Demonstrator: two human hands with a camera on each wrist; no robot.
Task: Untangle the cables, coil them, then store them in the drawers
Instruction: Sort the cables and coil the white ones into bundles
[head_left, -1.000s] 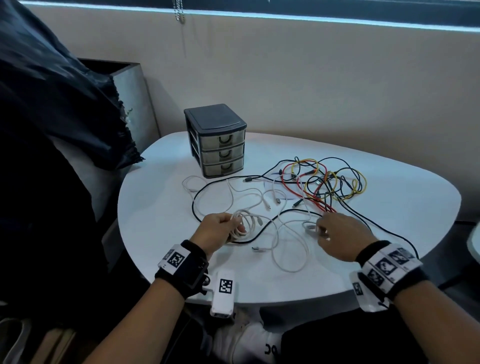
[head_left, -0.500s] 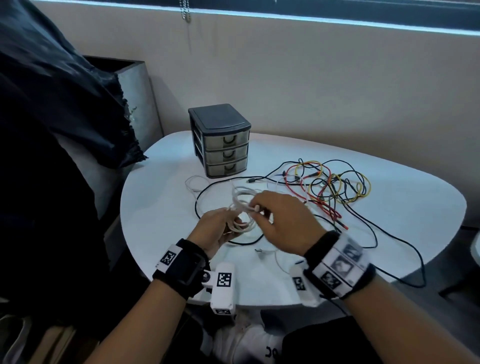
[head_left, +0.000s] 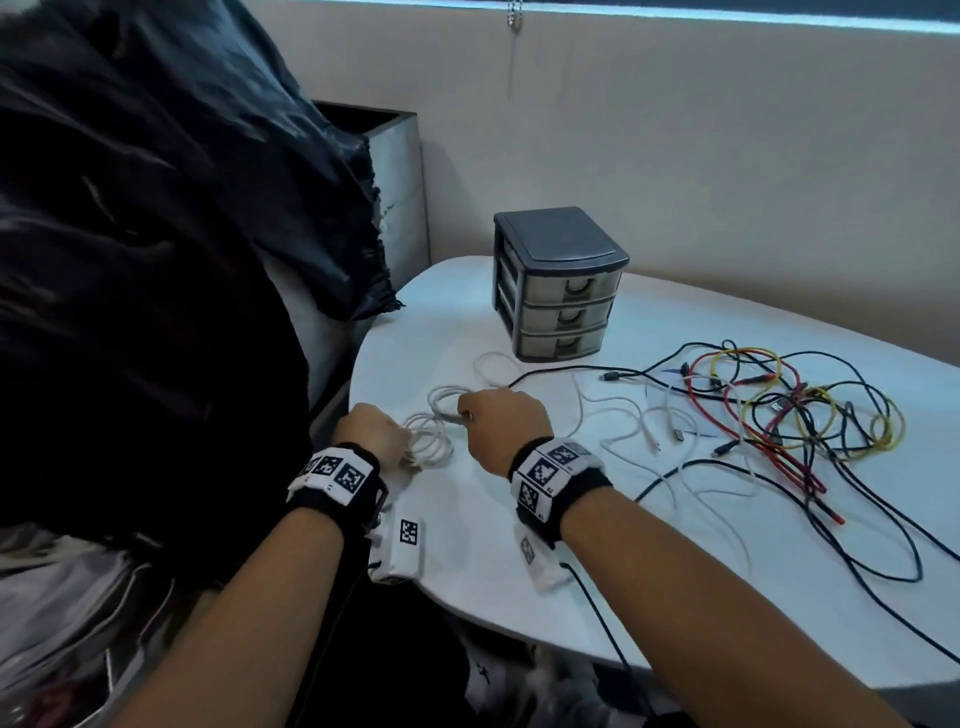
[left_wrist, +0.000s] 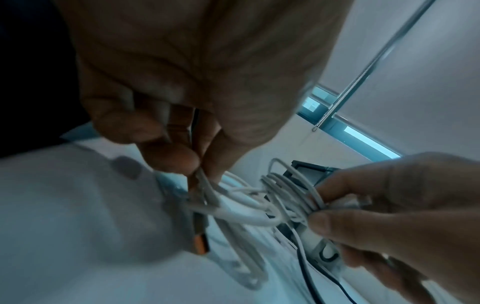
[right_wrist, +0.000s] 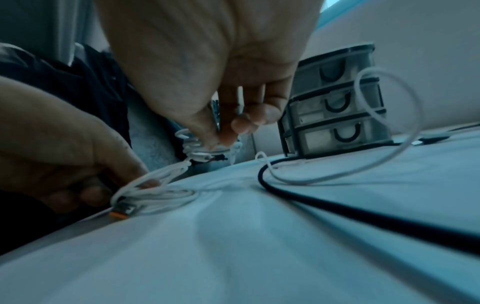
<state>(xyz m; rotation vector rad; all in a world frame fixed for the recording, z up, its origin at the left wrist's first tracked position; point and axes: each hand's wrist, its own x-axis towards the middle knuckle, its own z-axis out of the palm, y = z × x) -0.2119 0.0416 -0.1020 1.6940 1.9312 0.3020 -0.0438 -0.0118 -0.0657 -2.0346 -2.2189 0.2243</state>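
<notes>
Two bare forearms reach forward over the near edge of a white rounded table (head_left: 519, 561), each wrist wearing a black band with printed square markers. The left hand (head_left: 371, 434) sits at the table's near left edge, knuckles up, its fingers curled down and its grip closed on one side of a coiled white cable (head_left: 431, 441). In the left wrist view, the fingertips (left_wrist: 171, 160) pinch several white loops together, and a plug with an orange tip (left_wrist: 201, 244) hangs just below them. The right hand (head_left: 501, 428) is close beside the left, back of the hand up, fingers bent downward, its grip closed on the far side of the same coil; the right wrist view shows the thumb and fingertips (right_wrist: 241, 125) pinching a tight wrap of white turns. The coil lies between the two hands, low over the table. A small three-drawer unit (head_left: 558, 283), grey with a dark top, stands behind the hands with all drawers closed. To the right lies a loose tangle of black, red and yellow cables (head_left: 779, 410), with more white cables (head_left: 649, 431) between it and the right hand. A black cable (right_wrist: 337, 203) runs across the table near the right hand.
</notes>
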